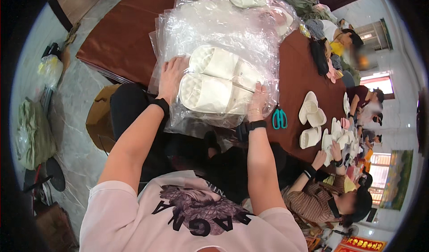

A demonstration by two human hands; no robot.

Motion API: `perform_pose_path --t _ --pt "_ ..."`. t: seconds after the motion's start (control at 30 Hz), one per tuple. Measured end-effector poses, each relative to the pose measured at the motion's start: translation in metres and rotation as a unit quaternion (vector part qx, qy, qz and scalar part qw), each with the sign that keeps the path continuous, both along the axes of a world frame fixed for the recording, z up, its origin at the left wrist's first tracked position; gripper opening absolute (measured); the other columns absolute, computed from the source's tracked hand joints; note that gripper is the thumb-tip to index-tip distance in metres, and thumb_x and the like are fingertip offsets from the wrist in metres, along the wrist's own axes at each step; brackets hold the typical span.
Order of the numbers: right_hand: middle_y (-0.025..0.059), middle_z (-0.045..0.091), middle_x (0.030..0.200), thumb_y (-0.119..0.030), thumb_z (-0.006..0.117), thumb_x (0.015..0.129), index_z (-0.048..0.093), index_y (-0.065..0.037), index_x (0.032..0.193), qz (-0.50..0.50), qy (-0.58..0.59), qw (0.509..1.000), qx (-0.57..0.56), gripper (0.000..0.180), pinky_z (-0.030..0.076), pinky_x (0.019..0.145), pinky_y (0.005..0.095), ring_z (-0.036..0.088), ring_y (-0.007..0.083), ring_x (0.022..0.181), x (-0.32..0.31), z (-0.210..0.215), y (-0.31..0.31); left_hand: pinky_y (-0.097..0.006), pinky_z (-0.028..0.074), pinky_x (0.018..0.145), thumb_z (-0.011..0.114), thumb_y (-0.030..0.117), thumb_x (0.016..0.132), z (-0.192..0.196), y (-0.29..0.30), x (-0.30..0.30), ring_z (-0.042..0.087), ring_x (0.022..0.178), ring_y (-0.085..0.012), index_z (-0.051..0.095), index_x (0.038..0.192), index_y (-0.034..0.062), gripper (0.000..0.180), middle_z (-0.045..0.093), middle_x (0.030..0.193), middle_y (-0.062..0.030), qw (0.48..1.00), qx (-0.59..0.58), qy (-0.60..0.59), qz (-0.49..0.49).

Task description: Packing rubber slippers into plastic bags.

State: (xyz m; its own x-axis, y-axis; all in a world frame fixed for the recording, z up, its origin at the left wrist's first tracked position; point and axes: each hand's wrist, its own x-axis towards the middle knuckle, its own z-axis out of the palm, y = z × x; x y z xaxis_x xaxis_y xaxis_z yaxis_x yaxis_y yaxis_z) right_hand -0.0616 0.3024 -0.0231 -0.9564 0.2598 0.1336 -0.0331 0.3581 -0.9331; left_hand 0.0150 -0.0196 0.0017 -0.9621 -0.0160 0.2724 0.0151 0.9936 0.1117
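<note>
A pair of white slippers point(210, 93) lies side by side on a thick stack of clear plastic bags point(214, 26), soles down. Glossy film shows around them; whether they are inside a bag I cannot tell. Beside the toe ends my left hand point(173, 78) rests on the plastic, its fingers apart. At the heel end of the nearer slipper my right hand point(256, 102) is closed, fingertips over the slipper's edge and the film. Some of its fingers are hidden.
On the brown-covered table point(120, 33), teal-handled scissors point(279, 118) lie right of the bags. More white slippers point(311, 113) are farther right, where a co-worker's hands point(328, 156) handle a slipper. A cardboard box point(102, 117) stands by my left leg.
</note>
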Motion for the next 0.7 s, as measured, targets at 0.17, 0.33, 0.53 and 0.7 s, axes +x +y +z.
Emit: perform_pose_path --t 0.17,0.33,0.53,0.7 --pt "0.0177 0.061 0.079 -0.029 0.051 0.098 0.057 0.005 0.087 -0.093 0.13 0.987 -0.018 0.036 0.043 0.068 0.0411 0.053 0.0255 0.073 -0.01 -0.022 -0.003 -0.041 0.034 0.103 0.058 0.02 0.085 0.006 -0.011 -0.006 0.045 0.125 -0.0275 0.057 0.128 0.0165 0.043 0.052 0.134 -0.0092 0.969 0.218 0.106 -0.041" --pt "0.0217 0.059 0.072 -0.028 0.053 0.097 0.058 0.006 0.085 -0.056 0.086 0.984 0.148 0.036 0.042 0.065 0.0437 0.049 0.0323 0.065 -0.001 -0.002 -0.012 -0.036 0.046 0.094 0.058 0.004 0.085 0.013 -0.057 -0.016 0.057 0.112 -0.0333 0.065 0.114 0.0075 0.031 0.06 0.124 -0.015 0.879 0.464 0.036 -0.106" --pt "0.0212 0.06 0.076 -0.03 0.054 0.097 0.058 0.006 0.087 -0.061 0.074 0.989 0.113 0.037 0.042 0.068 0.0427 0.05 0.0315 0.068 0.001 0.002 -0.011 -0.033 0.046 0.094 0.056 0.007 0.091 0.058 -0.031 -0.009 0.059 0.112 -0.0313 0.063 0.112 0.0026 0.023 0.063 0.118 -0.016 0.857 0.479 0.174 -0.075" --pt "0.0156 0.06 0.076 -0.028 0.055 0.097 0.06 0.005 0.096 -0.13 0.094 0.964 0.214 0.033 0.045 0.07 0.0406 0.055 0.0298 0.07 -0.006 -0.004 -0.002 -0.049 0.025 0.112 0.049 0.019 0.097 0.036 0.007 -0.024 0.028 0.141 -0.0275 0.044 0.14 0.0136 0.043 0.035 0.15 -0.0093 0.951 0.269 0.086 -0.125"
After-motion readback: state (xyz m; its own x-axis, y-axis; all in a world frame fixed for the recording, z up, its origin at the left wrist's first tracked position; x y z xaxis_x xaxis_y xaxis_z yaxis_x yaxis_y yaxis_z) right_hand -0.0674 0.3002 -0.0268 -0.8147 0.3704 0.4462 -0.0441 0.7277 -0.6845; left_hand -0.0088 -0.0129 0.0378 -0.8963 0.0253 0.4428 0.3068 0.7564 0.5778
